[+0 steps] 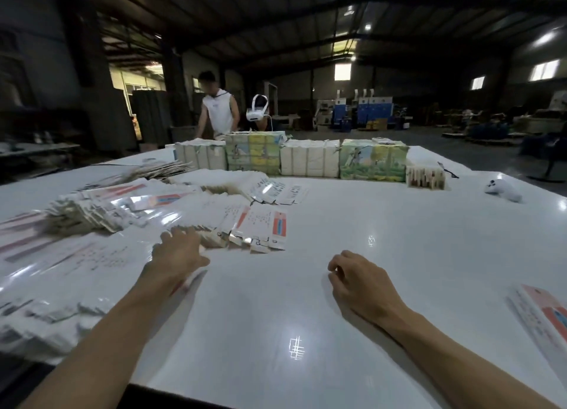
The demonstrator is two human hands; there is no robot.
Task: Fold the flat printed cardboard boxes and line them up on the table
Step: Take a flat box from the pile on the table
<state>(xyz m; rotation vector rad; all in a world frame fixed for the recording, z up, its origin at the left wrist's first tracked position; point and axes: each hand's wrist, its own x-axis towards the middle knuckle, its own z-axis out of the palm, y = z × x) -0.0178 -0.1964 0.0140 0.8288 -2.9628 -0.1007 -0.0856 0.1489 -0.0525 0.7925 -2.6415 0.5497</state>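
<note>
Several fanned stacks of flat printed cardboard boxes (pixel 254 224), white with red and blue panels, cover the left half of the glossy white table (pixel 352 285). My left hand (pixel 179 252) reaches onto the near edge of one fanned stack, fingers spread and touching the flat boxes. Right of centre, my right hand (pixel 357 278) hovers just over the bare tabletop with its fingers loosely curled and nothing in it. One box with a red panel (pixel 543 316) lies at the right edge.
Wrapped bundles of white and green printed cartons (pixel 310 161) stand in a row across the far side. A small white device (pixel 503 190) lies at the far right. Two people (pixel 219 109) work behind the table in a dim warehouse.
</note>
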